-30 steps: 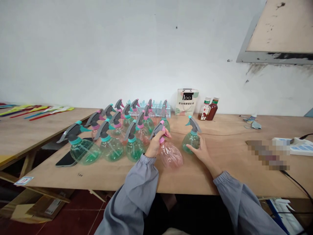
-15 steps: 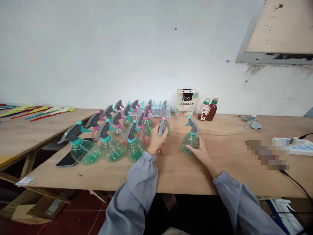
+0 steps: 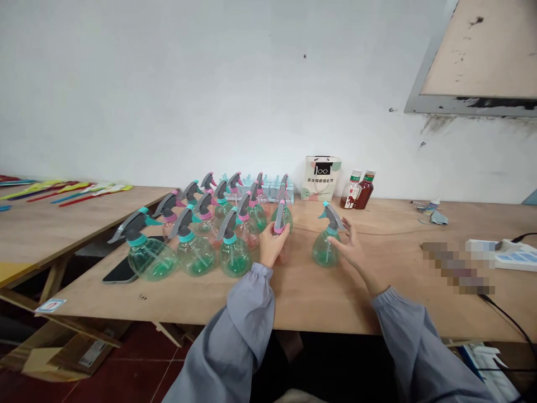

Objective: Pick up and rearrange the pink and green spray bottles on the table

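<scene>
My left hand [image 3: 272, 244] is wrapped round a pink spray bottle [image 3: 281, 226] with a grey trigger head, standing upright at the right end of a group of bottles. My right hand [image 3: 351, 246] rests its spread fingers against the right side of a lone green spray bottle [image 3: 325, 246] with a teal collar, which stands apart to the right. Several green and pink spray bottles [image 3: 201, 235] stand in rows on the plywood table [image 3: 319, 296] to the left.
A black phone [image 3: 119, 271] lies by the leftmost bottle. At the wall stand a small paper bag [image 3: 321, 178] and two drink bottles [image 3: 359, 189]. A white power strip [image 3: 509, 253] with a cable lies at the right. Coloured sticks [image 3: 62, 190] lie on the left table.
My left hand has tipped the pink bottle upright and set it at the end of the row. My right hand has loosened from the green bottle's base to its side.
</scene>
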Action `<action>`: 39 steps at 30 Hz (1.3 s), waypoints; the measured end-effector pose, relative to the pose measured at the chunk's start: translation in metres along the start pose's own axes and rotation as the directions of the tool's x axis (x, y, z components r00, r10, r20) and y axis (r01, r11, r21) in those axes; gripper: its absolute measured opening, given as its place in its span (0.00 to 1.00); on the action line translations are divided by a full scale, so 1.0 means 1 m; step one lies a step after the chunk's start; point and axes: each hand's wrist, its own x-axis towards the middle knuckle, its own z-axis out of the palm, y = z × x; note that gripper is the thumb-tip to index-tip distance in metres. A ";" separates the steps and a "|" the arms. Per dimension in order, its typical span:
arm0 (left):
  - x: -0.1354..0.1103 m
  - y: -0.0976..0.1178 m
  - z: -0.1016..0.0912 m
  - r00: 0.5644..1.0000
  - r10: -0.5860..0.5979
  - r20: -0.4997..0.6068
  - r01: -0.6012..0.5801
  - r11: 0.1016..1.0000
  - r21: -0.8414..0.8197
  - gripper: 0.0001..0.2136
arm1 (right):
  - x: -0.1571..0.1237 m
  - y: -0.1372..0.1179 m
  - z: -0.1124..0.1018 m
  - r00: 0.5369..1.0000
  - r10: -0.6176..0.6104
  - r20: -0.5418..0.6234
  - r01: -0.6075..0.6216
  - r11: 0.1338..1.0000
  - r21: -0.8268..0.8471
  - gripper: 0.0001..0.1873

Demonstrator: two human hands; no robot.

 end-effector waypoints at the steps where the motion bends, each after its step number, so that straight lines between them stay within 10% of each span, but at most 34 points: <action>1: -0.001 0.000 0.000 1.000 0.027 -0.016 -0.026 1.000 0.018 0.11 | 0.008 -0.009 -0.001 0.999 -0.018 0.048 0.017 1.000 0.020 0.51; 9: -0.010 -0.003 -0.011 0.993 0.117 0.033 -0.120 0.988 0.098 0.15 | 0.049 -0.047 0.016 0.941 -0.118 0.317 0.050 0.976 0.214 0.35; 19: -0.013 -0.013 -0.022 0.974 0.173 0.146 -0.197 0.965 0.174 0.26 | 0.052 -0.037 0.020 0.966 -0.054 0.253 -0.036 0.939 0.341 0.15; 30: -0.011 -0.020 -0.024 0.953 0.210 0.217 -0.265 0.926 0.268 0.24 | 0.038 -0.078 0.008 0.965 0.003 0.261 -0.231 0.480 0.847 0.07; 39: -0.011 -0.021 -0.025 0.954 0.211 0.212 -0.266 0.923 0.277 0.24 | 0.036 -0.069 0.016 0.952 0.090 0.292 -0.297 0.494 0.817 0.14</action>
